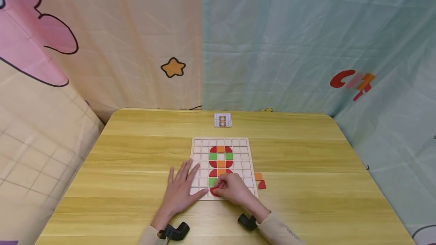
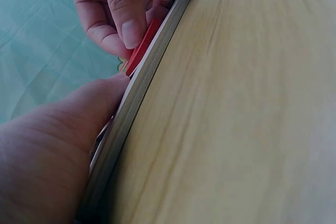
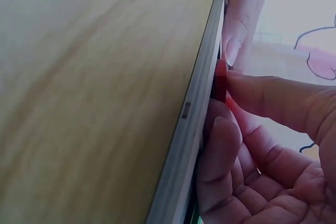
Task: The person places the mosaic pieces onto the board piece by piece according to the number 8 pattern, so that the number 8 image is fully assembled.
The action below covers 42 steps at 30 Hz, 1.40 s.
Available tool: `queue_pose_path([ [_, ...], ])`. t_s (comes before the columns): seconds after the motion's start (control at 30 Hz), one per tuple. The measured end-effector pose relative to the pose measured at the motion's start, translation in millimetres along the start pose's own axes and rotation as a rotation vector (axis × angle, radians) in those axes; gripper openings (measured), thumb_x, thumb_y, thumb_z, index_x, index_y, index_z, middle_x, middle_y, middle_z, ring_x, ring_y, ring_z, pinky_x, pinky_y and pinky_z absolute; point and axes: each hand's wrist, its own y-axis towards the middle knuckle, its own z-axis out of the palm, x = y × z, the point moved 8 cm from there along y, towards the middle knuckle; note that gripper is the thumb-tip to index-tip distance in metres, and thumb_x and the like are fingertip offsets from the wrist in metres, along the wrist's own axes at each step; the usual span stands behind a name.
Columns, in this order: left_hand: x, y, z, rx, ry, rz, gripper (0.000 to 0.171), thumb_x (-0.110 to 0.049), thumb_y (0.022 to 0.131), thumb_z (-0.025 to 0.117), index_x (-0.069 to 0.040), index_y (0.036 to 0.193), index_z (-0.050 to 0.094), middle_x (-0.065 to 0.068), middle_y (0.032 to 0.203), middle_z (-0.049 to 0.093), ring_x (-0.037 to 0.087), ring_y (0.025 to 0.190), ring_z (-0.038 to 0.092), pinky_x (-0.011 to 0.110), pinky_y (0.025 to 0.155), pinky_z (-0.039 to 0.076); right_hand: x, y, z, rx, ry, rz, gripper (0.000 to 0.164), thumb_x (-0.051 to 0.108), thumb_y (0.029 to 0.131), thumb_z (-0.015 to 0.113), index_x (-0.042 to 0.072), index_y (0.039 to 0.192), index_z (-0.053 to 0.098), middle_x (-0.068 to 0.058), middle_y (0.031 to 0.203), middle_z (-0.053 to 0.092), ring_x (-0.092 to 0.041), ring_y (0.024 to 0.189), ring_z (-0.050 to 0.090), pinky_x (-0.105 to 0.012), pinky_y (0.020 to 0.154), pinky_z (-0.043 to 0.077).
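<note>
A white square grid board (image 1: 240, 143) lies on the table, with red rounded, orange and green pieces forming a figure down its middle columns. My right hand (image 1: 235, 190) bends over the lower middle of the board. Its thumb and fingers pinch a red quarter-round piece (image 1: 214, 192) at the bottom row, close to the board's near edge; the red piece (image 3: 221, 81) shows edge-on in the right wrist view. My left hand (image 1: 182, 190) rests with spread fingers on the board's left side, its thumb near the red piece. The right hand hides part of the lower figure.
An orange square piece (image 1: 258, 176) and a red quarter-round piece (image 1: 262, 185) lie just right of the board. Beyond the board, a small pattern card (image 1: 223, 120) lies near the far edge of the wooden table (image 1: 136, 139). Printed curtains hang behind.
</note>
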Motion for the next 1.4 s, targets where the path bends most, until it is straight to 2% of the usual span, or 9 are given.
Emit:
queue_pose_path([
  [0.3, 0.7, -0.7, 0.6, 0.004, 0.0, 0.001, 0.085, -0.065, 0.082, 0.057, -0.013, 0.147, 0.038, 0.013, 0.154, 0.024, 0.031, 0.141, 0.018, 0.059, 0.109, 0.001, -0.6, -1.6, 0.3, 0.024, -0.019, 0.019, 0.016, 0.011, 0.074, 0.082, 0.01, 0.077, 0.067, 0.008, 0.066, 0.057, -0.007, 0.057, 0.052, -0.021, 0.052, 0.046],
  [0.6, 2.0, -0.4, 0.7, 0.008, 0.0, -0.006, 0.086, -0.066, 0.082, 0.057, -0.014, 0.147, 0.037, 0.013, 0.154, 0.024, 0.031, 0.141, 0.018, 0.059, 0.109, 0.0, 2.0, -2.1, 0.9, 0.017, -0.093, -0.031, 0.017, 0.013, 0.071, 0.084, 0.009, 0.081, 0.07, 0.01, 0.068, 0.056, -0.004, 0.06, 0.05, -0.02, 0.055, 0.046],
  [0.93, 2.5, 0.1, 0.0, 0.0, 0.012, 0.0, 0.086, -0.067, 0.082, 0.055, -0.014, 0.147, 0.037, 0.014, 0.154, 0.023, 0.031, 0.141, 0.018, 0.059, 0.109, 0.0, 7.1, 0.3, 0.8, -0.01, -0.151, -0.06, 0.018, 0.015, 0.07, 0.085, 0.009, 0.079, 0.07, 0.011, 0.066, 0.054, -0.004, 0.06, 0.049, -0.02, 0.054, 0.044],
  [1.4, 1.9, -0.6, 2.0, -0.002, 0.001, 0.002, 0.086, -0.065, 0.082, 0.057, -0.014, 0.147, 0.036, 0.014, 0.154, 0.023, 0.031, 0.141, 0.018, 0.059, 0.109, -0.001, 6.8, -0.5, 0.3, -0.03, -0.18, -0.075, 0.02, 0.016, 0.071, 0.084, 0.011, 0.076, 0.065, 0.008, 0.065, 0.052, -0.005, 0.059, 0.046, -0.02, 0.053, 0.042],
])
